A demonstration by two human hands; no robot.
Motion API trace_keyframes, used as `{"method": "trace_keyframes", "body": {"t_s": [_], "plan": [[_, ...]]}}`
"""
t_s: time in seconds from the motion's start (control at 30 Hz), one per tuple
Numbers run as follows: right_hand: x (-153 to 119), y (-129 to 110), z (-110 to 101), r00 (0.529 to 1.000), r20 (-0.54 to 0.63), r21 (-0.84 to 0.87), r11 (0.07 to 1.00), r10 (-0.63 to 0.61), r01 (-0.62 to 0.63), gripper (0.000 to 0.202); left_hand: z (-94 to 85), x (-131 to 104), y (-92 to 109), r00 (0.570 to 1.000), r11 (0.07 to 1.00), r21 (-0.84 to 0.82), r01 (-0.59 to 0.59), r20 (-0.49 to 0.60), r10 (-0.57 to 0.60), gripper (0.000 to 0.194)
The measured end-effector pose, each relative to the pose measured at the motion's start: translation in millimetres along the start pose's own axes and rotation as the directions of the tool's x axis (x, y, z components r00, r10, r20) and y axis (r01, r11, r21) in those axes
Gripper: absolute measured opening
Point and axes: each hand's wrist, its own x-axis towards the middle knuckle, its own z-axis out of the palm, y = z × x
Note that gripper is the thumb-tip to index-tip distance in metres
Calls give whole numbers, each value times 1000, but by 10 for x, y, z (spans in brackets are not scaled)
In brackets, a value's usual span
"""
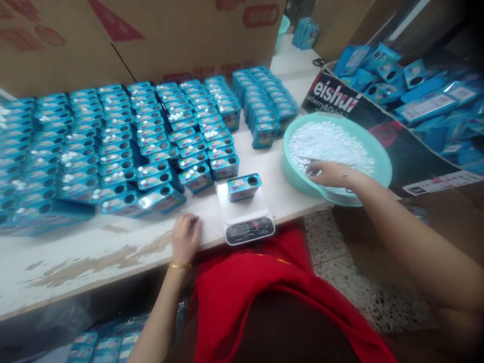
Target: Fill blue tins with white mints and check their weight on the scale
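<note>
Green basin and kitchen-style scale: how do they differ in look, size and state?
The green basin is round and deep, while the scale is flat and white with a dark panel. The basin is clearly larger than the scale. The basin holds many white pellets, with the right hand among them; the scale bears one blue box, no hand touching it. Both are near the table's front edge.

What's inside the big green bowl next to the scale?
Lots of small white pellets are inside the bowl, with the right hand reaching in. The pellets cover the bowl's bottom, so that can't be seen.
</note>
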Motion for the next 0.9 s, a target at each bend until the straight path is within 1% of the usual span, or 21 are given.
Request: {"method": "trace_keyframes", "body": {"t_s": [0.03, 0.1, 0.2, 0.4, 0.47, 0.5, 0.57, 0.6, 0.63, 0.67, 0.7, 0.77, 0.83, 0.87, 0.9], "plan": [[36, 21, 65, 1000, 18, 2, 1000, -12, 12, 25, 0, 2, 0, 1000, 1000, 3, -1, 1, 1, 13], [72, 15, 159, 999, -6, 7, 999, -33, 33, 25, 0, 3, 0, 1000, 1000, 6, -5, 0, 5, 13], [73, 13, 202, 997, -59, 4, 999, -40, 40, 24, -2, 2, 2, 1000, 1000, 2, -12, -1, 12, 12], [67, 190, 125, 979, -201, -1, 999, 44, -45, 22, -5, 3, 8, 1000, 1000, 13, -7, -4, 7, 12], [22, 171, 56, 965, -256, 24, 998, 64, -59, 21, -4, 4, 1, 1000, 1000, 14, -24, -13, 24, 12], [-20, 122, 11, 958, -280, 74, 996, 65, -46, 20, -2, 5, -6, 999, 999, 14, -33, -17, 34, 11], [-136, -61, -91, 952, -306, 245, 968, 28, 50, 21, 5, 5, -26, 998, 999, 13, -51, -23, 52, 10], [-204, -189, -142, 949, -316, 351, 928, -12, 128, 21, 9, 4, -37, 998, 998, 12, -60, -27, 60, 10], [-273, -334, -189, 946, -316, 442, 870, -78, 219, 20, 14, 3, -48, 997, 998, 11, -68, -32, 68, 9], [-337, -488, -231, 934, -323, 493, 815, -152, 304, 19, 18, 1, -57, 996, 997, 10, -75, -37, 75, 9], [-393, -645, -264, 917, -328, 510, 775, -225, 373, 17, 22, -2, -64, 996, 997, 10, -81, -42, 81, 8], [-473, -938, -305, 871, -327, 467, 739, -367, 486, 14, 28, -8, -72, 995, 996, 10, -91, -50, 91, 7], [-508, -1178, -314, 825, -299, 343, 753, -479, 562, 12, 31, -12, -75, 994, 995, 12, -95, -54, 96, 7], [-512, -1273, -309, 812, -271, 266, 771, -516, 579, 12, 32, -12, -75, 994, 995, 12, -96, -54, 96, 7], [-509, -1351, -301, 809, -238, 190, 791, -537, 581, 12, 33, -11, -76, 994, 995, 12, -94, -54, 95, 7]]}}
